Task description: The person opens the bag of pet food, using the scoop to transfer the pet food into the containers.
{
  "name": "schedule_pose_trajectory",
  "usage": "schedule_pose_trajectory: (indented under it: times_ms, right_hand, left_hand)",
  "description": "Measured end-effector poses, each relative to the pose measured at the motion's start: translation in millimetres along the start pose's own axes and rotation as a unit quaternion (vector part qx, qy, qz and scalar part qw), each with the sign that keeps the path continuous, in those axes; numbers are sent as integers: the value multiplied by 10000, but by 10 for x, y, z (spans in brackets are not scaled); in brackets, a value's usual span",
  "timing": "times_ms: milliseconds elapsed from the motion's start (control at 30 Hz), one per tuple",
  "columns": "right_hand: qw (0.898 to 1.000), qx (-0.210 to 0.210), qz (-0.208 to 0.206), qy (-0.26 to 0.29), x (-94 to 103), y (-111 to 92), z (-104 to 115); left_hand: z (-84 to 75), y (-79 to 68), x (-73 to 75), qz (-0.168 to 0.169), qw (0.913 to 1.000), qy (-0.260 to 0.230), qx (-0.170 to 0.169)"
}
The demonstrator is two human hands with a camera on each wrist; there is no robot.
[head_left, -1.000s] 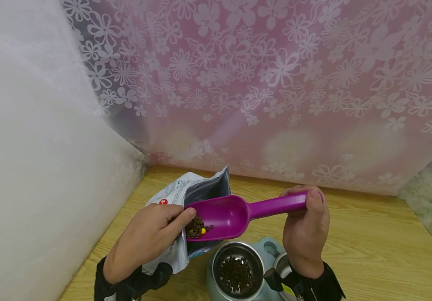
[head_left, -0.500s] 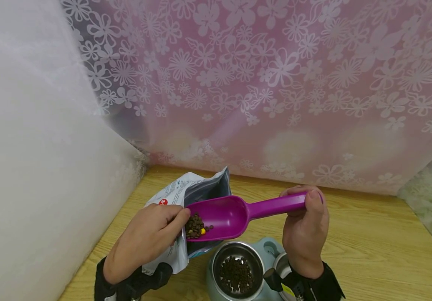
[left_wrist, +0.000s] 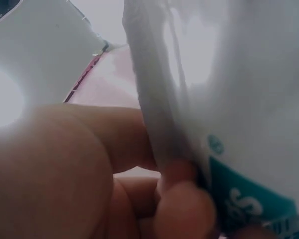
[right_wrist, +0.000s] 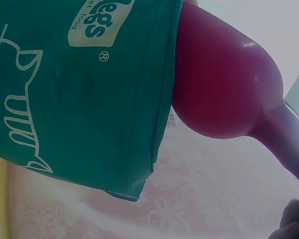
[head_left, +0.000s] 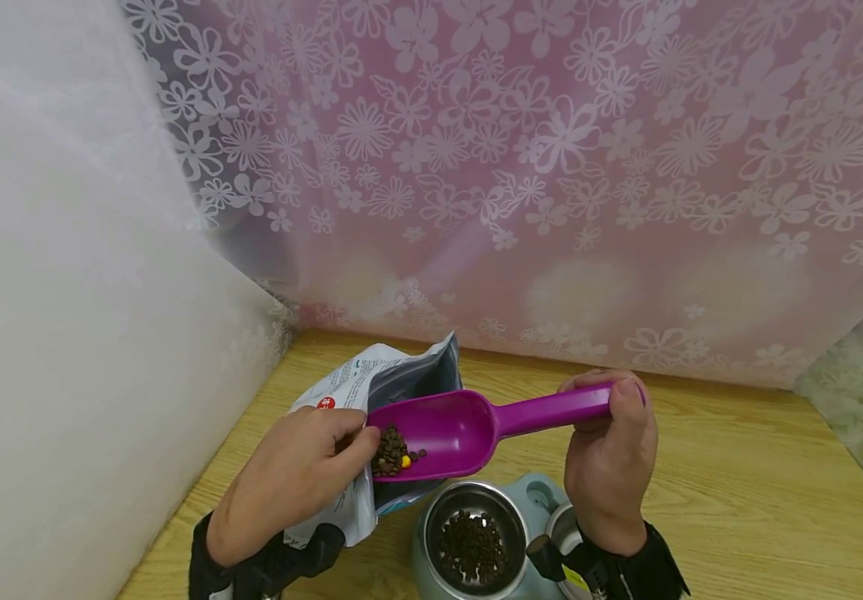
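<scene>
My right hand [head_left: 611, 467] grips the handle of a purple scoop [head_left: 454, 433], thumb on top near the handle's end. Brown kibble [head_left: 388, 454] with one yellow piece lies toward the scoop's front, which reaches into the mouth of a pet food bag [head_left: 348, 375]. My left hand [head_left: 296, 475] holds the bag's near left edge, its thumb by the scoop's tip. In the left wrist view, fingers curl round the white side of the bag [left_wrist: 249, 74]. The right wrist view shows the bag's teal side [right_wrist: 89, 109] with the scoop's rounded underside [right_wrist: 224, 74] coming out of it.
Just below the scoop stands a pale blue double feeder [head_left: 539, 492]. Its left steel bowl [head_left: 502, 504] contains brown kibble; the right steel bowl [head_left: 564, 529] is partly covered by my right wrist. A floral curtain [head_left: 476, 208] hangs behind the wooden table [head_left: 761, 483].
My left thumb has drawn back slightly leftward from the kibble at the scoop's tip. Scoop, bag and right hand stay almost exactly where they were.
</scene>
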State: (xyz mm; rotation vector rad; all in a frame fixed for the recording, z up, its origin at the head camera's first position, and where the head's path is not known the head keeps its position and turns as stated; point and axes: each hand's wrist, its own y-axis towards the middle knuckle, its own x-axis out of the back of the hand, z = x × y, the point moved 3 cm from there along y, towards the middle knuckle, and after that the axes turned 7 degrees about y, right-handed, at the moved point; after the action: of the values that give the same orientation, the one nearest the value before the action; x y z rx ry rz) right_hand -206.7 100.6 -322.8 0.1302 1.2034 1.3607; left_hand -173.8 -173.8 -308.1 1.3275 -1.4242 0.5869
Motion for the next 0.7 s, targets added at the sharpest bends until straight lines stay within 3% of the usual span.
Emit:
schedule_pose_trajectory:
  times_ms: [333,567,700]
  right_hand:
    - [10000,-32,19,-76,-12,41,-29]
    - [9978,-504,-348,-238,206,94,-82]
    - [9968,-591,-443,293,352,215,10]
  left_hand:
    - [32,-20,28,-84,9998,-146,-112]
    - [63,-34,38,26,9992,-386,-132]
    - [66,-31,59,14,9990,-428,-141]
